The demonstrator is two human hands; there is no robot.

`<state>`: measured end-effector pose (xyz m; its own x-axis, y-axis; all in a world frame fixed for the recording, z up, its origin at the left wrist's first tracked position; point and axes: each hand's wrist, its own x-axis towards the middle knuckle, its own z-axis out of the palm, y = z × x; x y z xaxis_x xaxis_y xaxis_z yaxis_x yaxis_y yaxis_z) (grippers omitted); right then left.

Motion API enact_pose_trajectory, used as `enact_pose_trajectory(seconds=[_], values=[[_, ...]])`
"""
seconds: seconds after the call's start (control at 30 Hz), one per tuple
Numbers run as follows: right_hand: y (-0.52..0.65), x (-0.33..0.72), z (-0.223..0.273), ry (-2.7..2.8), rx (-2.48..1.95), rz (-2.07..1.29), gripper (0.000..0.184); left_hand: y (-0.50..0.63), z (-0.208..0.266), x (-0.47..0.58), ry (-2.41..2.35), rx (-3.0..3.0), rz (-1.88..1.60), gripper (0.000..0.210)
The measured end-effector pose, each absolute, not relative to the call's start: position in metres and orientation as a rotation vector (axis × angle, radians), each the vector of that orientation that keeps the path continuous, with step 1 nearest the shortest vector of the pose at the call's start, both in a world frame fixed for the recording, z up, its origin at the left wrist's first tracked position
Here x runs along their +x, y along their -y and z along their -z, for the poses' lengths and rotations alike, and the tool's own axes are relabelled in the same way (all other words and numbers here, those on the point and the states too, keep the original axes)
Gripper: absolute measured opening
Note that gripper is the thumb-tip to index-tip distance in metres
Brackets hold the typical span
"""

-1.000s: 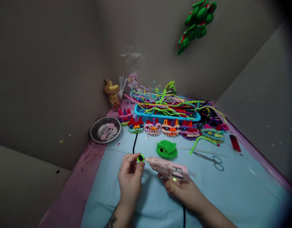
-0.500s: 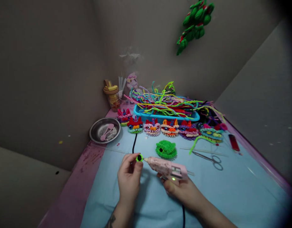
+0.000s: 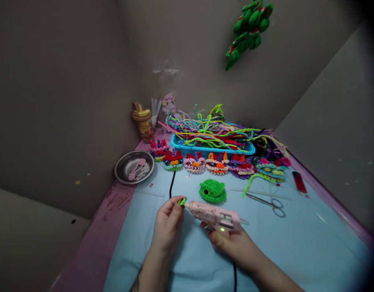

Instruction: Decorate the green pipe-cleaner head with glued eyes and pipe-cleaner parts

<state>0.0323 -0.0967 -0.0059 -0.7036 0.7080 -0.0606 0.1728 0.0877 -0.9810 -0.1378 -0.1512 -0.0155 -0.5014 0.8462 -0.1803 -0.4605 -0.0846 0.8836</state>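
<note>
Between thumb and fingertips, my left hand (image 3: 167, 222) pinches a small bright green fuzzy piece (image 3: 182, 201), seen nearly edge-on. My right hand (image 3: 229, 245) is wrapped round the handle of a pink hot glue gun (image 3: 214, 215), whose green light glows. The gun's nozzle points left and meets or almost meets the green piece; I cannot tell if they touch. A clear glue stick (image 3: 244, 222) pokes out of its back. Just beyond the gun lies a green fuzzy animal head (image 3: 212, 190) with one black eye in place.
Several colourful fuzzy heads (image 3: 195, 163) stand in a row before a blue tray (image 3: 214, 151) of pipe cleaners. A metal bowl (image 3: 121, 178) with a pink scoop and white beads is at left. Scissors (image 3: 267, 204) and a red-and-black object (image 3: 299, 182) lie at right. A black cord (image 3: 172, 184) crosses the cloth.
My left hand has turned the green piece, so its black centre no longer faces me and it shows edge-on. The glue gun and my right hand have stayed almost still.
</note>
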Motion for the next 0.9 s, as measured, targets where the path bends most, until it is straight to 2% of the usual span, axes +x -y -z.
enact_pose_trajectory(seconds=[0.23,0.9], values=[[0.0963,0.0318,0.012,1.909,-0.873,-1.679,0.044,0.1508,0.0142,-0.1388,-0.991,0.358,-1.702,0.038],[0.0953,0.0311,0.0123,1.874,-0.831,-1.745,0.044,0.1518,0.0132,-0.1381,-0.94,0.368,-1.694,0.036]])
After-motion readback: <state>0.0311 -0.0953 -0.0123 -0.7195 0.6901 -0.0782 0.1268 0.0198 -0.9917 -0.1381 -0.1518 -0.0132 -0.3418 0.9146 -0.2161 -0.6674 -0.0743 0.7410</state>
